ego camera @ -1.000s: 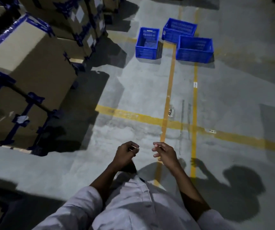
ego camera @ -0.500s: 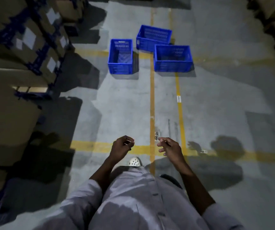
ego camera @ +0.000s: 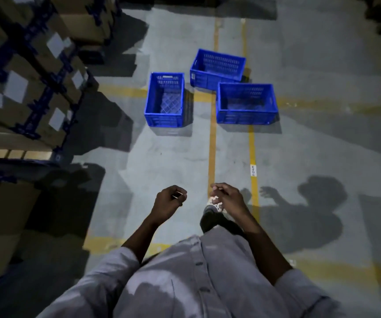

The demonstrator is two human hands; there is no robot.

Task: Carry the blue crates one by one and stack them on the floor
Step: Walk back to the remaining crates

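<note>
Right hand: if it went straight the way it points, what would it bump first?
Probably nothing soon: bare floor lies ahead of the right hand. Its line leans toward the left blue crate, but the hand is raised above the floor, so it might pass over it.

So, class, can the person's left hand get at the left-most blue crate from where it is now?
Probably not yet: the left hand hangs well short of the crate, with bare floor between. Nothing blocks it.

Left crate, back crate and right crate: blue, with holes in the walls, empty, upright on the floor. None stacked. Back and right very close; left just beside.
</note>
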